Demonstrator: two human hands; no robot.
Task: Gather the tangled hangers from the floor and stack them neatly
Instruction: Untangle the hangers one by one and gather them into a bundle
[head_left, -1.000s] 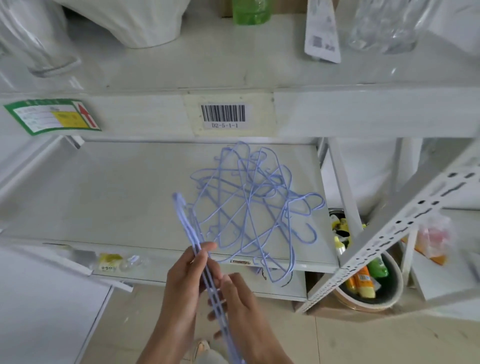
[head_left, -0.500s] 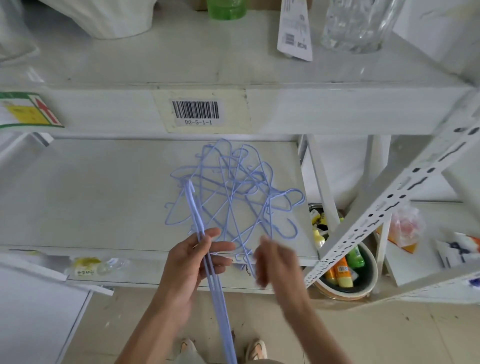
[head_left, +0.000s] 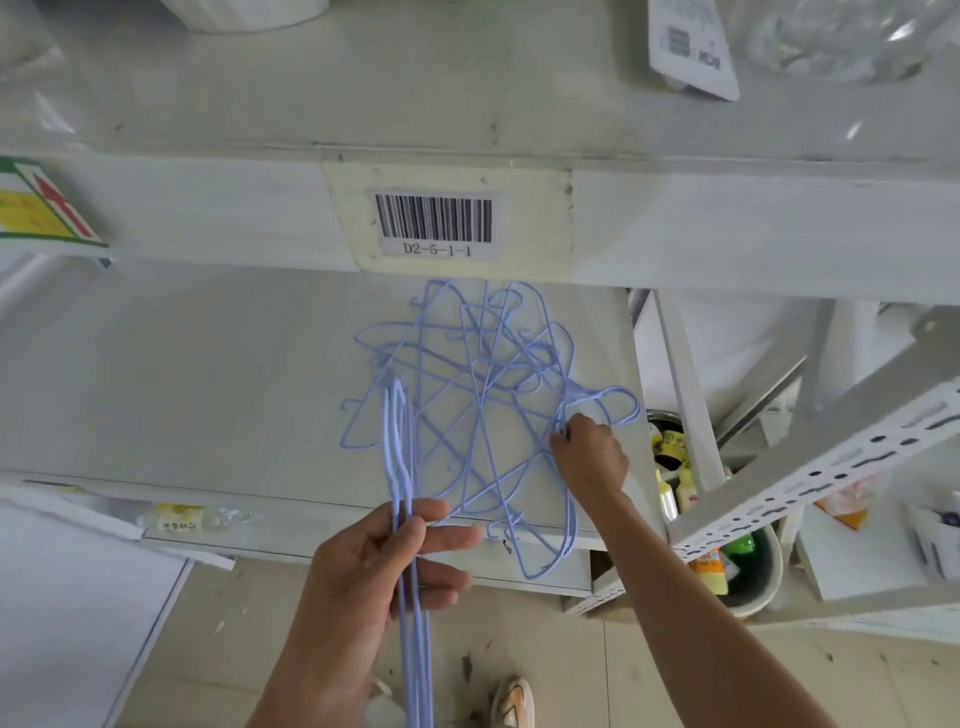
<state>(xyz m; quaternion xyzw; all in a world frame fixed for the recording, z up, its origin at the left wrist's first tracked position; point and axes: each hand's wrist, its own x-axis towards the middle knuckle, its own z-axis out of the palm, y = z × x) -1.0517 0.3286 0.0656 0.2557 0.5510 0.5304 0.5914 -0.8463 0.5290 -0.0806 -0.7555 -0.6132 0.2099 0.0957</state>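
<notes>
A tangle of light blue wire hangers (head_left: 483, 395) lies on the white lower shelf (head_left: 208, 395), partly overhanging its front edge. My left hand (head_left: 374, 577) grips a small aligned bundle of blue hangers (head_left: 400, 467), held edge-on and upright, their lower ends running down out of view. My right hand (head_left: 587, 457) reaches onto the right side of the tangle, fingers pinched on one hanger's wire near its hook.
The upper shelf's front beam carries a barcode label (head_left: 434, 224) just above the tangle. A slanted perforated white rail (head_left: 810, 467) crosses at the right, over a bowl of small bottles (head_left: 727, 561). My feet (head_left: 511, 701) stand on the beige floor below.
My right hand let go of the bundle and moved up and right onto the tangle, where it now pinches a hanger. The left hand kept holding the bundle. The view came closer.
</notes>
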